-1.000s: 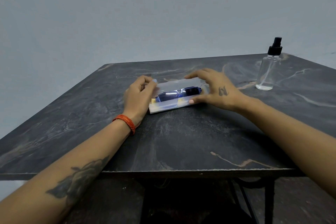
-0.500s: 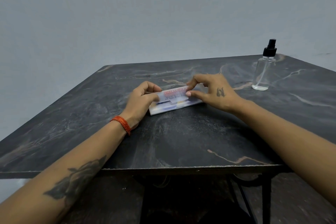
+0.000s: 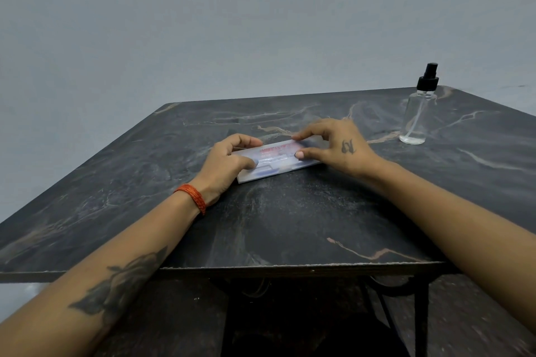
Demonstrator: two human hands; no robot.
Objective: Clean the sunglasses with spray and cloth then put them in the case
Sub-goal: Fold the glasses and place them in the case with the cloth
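Observation:
A translucent plastic glasses case (image 3: 275, 161) with red lettering on its lid lies flat in the middle of the dark marble table (image 3: 290, 226). Its lid is down, and the sunglasses inside are hidden. My left hand (image 3: 229, 166) grips the case's left end, thumb on the front and fingers curled over the back. My right hand (image 3: 333, 148) holds the right end, with the thumb on the front face and the fingertips on the top edge. No cloth is in sight.
A clear spray bottle (image 3: 419, 113) with a black pump top stands upright at the table's far right. The table's front edge runs just below my forearms, and a plain grey wall lies behind.
The case lid, open a second ago with the dark sunglasses showing inside, has been folded down over them. Both hands stay at the ends of the case.

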